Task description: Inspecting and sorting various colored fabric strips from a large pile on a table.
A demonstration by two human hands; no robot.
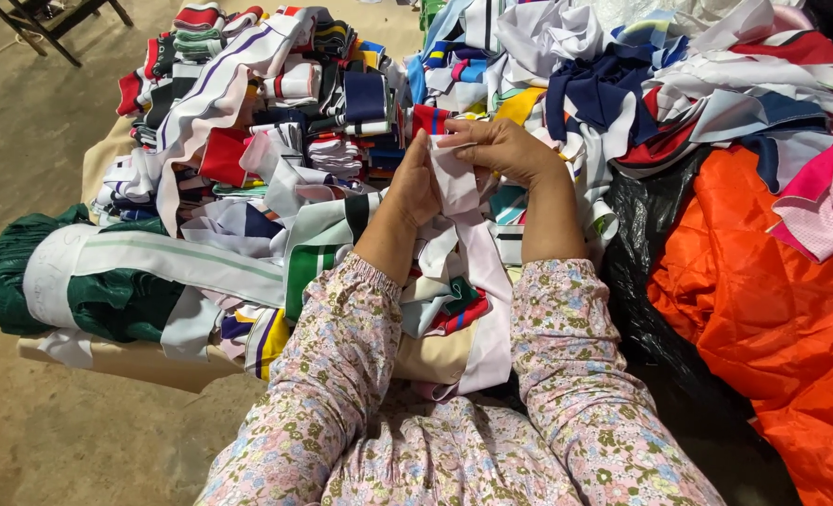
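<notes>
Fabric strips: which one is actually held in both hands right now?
The pale pink-white strip: the left hand and right hand pinch its top end, and it hangs down between the forearms. The others lie loose in the piles.

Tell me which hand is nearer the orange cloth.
Right. The right hand pinches the top of the pale fabric strip, on the side toward the orange cloth; the left hand grips the strip farther away.

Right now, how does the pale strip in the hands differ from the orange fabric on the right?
The pale strip is narrow, long and pinkish white; the orange fabric is broad, bright and crumpled. The left hand and right hand both pinch the strip; nothing touches the orange fabric. Both are cloth.
</notes>
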